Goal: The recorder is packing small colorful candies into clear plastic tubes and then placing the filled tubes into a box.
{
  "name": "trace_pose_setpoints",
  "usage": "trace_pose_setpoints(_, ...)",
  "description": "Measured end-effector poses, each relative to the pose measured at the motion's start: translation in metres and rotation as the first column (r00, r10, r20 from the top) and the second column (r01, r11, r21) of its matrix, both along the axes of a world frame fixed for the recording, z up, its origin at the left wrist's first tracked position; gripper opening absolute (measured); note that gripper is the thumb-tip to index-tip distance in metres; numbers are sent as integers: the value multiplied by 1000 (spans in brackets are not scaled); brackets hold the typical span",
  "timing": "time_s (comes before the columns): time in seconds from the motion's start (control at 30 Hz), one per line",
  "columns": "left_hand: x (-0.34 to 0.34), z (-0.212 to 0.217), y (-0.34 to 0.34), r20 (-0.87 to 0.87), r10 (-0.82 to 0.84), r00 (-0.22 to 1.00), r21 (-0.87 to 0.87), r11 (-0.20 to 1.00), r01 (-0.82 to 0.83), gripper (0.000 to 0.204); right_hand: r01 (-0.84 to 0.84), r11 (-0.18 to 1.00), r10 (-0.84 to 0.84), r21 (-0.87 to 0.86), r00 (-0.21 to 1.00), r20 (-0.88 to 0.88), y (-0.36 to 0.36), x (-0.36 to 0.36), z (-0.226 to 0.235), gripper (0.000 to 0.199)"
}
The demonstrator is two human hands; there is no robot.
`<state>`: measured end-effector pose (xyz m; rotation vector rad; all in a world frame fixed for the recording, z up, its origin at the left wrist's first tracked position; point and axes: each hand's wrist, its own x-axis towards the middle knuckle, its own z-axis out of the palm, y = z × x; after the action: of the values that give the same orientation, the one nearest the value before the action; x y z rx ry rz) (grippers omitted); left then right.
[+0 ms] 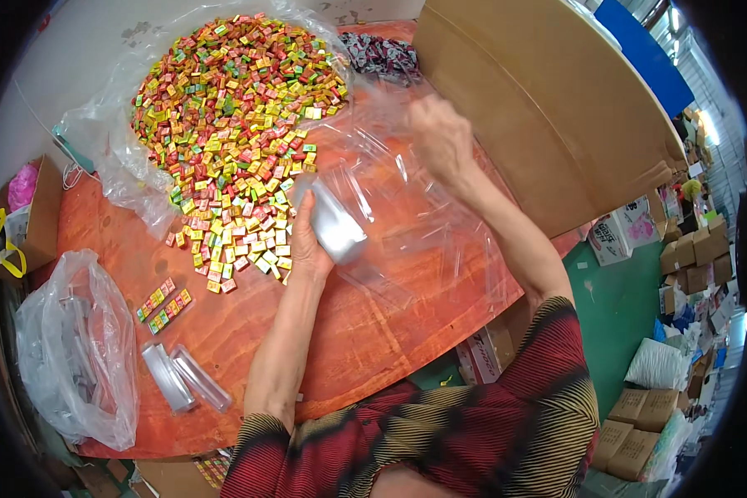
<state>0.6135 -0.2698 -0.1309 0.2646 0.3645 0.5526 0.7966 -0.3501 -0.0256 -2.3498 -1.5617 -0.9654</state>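
My left hand (311, 247) is closed around a clear plastic case (337, 222), long and shiny, its thumb along the near side. Beyond it and to the right, my right hand (441, 143) is raised over the table beside the cardboard panel. Its fingers are curled in and smeared by motion; whatever they grip is hidden. Thin clear plastic pieces (452, 249) lie scattered beneath and around it. Left of the case spreads a large heap of small wrapped sweets (232, 124), mostly yellow, red and green, on a clear plastic sheet (112, 141).
Two short rows of sweets (164, 305) and two clear plastic cases (168, 378) lie on the orange-red table (349, 332) at left. A plastic bag (79, 357) sits by its edge. A tall cardboard panel (548, 108) stands at right; cartons (639, 415) stand beyond.
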Motion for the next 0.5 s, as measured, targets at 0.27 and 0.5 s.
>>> trace_pose_setpoints(0.27, -6, -12, -13, -20, 86, 996, 120, 989, -83, 34, -443, 891, 178, -99, 541, -822, -20, -97, -30, 22)
trace_pose_setpoints(0.5, -39, 1, -29, -85, 18, 996, 86, 996, -11, 30, -430, 885, 17, 178, -351, -936, -39, -106, -36, 21)
